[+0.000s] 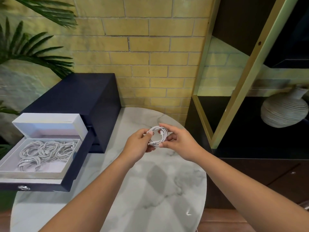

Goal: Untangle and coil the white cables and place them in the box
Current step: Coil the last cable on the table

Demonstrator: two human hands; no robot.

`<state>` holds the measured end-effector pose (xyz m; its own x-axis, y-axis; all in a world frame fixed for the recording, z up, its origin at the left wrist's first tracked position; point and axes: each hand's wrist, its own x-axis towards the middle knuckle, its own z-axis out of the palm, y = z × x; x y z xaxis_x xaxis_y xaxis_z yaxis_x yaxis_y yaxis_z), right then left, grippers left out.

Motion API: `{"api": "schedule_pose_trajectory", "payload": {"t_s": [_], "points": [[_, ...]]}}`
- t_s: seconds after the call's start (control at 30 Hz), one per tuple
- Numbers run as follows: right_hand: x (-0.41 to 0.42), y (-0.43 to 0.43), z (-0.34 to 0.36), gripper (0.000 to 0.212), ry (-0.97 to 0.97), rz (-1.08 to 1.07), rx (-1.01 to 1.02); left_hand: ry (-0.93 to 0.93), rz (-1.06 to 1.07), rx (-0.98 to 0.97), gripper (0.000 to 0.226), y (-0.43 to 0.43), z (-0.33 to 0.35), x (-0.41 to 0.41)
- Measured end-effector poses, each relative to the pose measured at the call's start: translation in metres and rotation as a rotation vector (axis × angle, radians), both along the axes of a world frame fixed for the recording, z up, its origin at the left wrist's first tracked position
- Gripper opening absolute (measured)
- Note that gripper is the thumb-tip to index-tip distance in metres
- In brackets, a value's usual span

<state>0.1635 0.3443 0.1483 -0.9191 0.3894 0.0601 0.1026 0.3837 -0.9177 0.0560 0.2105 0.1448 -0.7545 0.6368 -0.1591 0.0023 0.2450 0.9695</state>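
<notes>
A white cable [158, 135] wound into a small coil is held above the round marble table [160, 181], between both hands. My left hand [139, 144] pinches the coil's left side with thumb and fingers. My right hand [178, 141] grips its right side, fingers curled over the top and thumb below. One plug end sticks out at the coil's lower left. At the left stands an open white box [10, 166] with its lid raised. Several coiled white cables [45, 150] lie inside it.
The white box rests on the pulled-out drawer of a dark blue case [80, 104] at the table's back left. A brick wall stands behind. A gold-framed dark shelf with a ribbed vase [282, 113] is on the right. Palm leaves [30, 47] hang at the far left.
</notes>
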Motion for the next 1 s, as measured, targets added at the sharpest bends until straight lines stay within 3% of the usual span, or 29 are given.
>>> {"api": "schedule_pose_trajectory", "payload": {"t_s": [0.2, 0.6, 0.7, 0.83, 1.0], "points": [[-0.017, -0.018, -0.001, 0.072, -0.066, 0.012, 0.059, -0.055, 0.09, 0.094, 0.02, -0.009, -0.004, -0.013], [-0.08, -0.087, 0.001, 0.066, -0.038, 0.005, -0.236, -0.263, 0.012, 0.137, 0.015, -0.081, 0.002, -0.075], [-0.097, -0.107, 0.002, 0.057, -0.007, 0.034, -0.369, -0.272, 0.015, 0.152, 0.014, -0.103, 0.003, -0.093], [-0.121, -0.137, 0.007, 0.029, 0.029, 0.004, -0.489, -0.209, 0.021, 0.165, 0.019, -0.139, 0.005, -0.116], [-0.154, -0.183, 0.005, 0.025, -0.005, -0.028, -0.447, -0.024, 0.062, 0.083, 0.027, -0.188, 0.004, -0.149]]}}
